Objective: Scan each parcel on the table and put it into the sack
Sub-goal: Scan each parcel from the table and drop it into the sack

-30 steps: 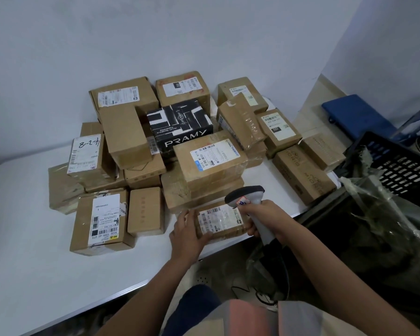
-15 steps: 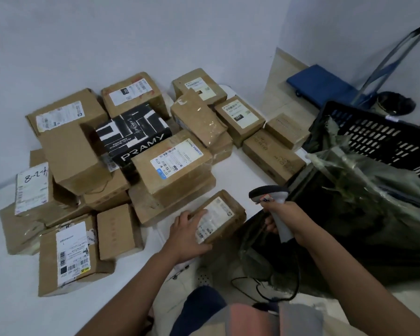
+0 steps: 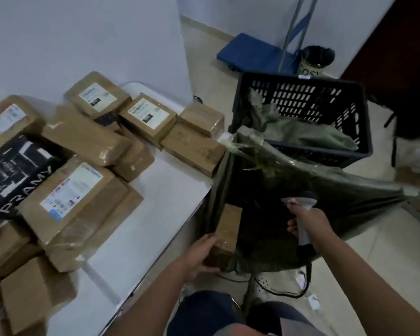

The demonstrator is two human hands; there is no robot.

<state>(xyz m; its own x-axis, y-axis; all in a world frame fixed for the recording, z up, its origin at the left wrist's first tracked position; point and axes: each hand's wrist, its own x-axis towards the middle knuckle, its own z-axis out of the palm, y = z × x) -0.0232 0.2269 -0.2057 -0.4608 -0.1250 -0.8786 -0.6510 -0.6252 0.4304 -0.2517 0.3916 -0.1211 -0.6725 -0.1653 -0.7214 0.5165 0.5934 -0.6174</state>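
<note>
Nearest the camera, the person's knees (image 3: 204, 311) filled the bottom edge, with both forearms reaching forward above them. The left hand (image 3: 199, 253) was wrapped around the lower end of a small brown parcel (image 3: 226, 236), fingers curled on its near face and thumb on the side, holding it tilted on end just past the table's edge and at the mouth of the sack (image 3: 264, 180). The parcel was plain cardboard sealed with clear glossy tape, and its label did not show from this side. The right hand (image 3: 310, 224) was clenched around the handle of a grey scanner (image 3: 301, 207), whose head pointed left over the sack's dark opening; a black cable (image 3: 286, 291) trailed on the floor below it. The sack was dull green, its rim slumped open between the table and a black slotted crate (image 3: 325, 100) that stood behind it with more green material draped inside. On the white table (image 3: 155, 190) to the left lay the remaining parcels (image 3: 78, 197), brown boxes stacked and leaning on one another, several with white labels, and one black box (image 3: 15, 175) with white lettering. Farther off, a blue trolley (image 3: 252, 54) and a dark bin (image 3: 317, 60) stood by the wall.
</note>
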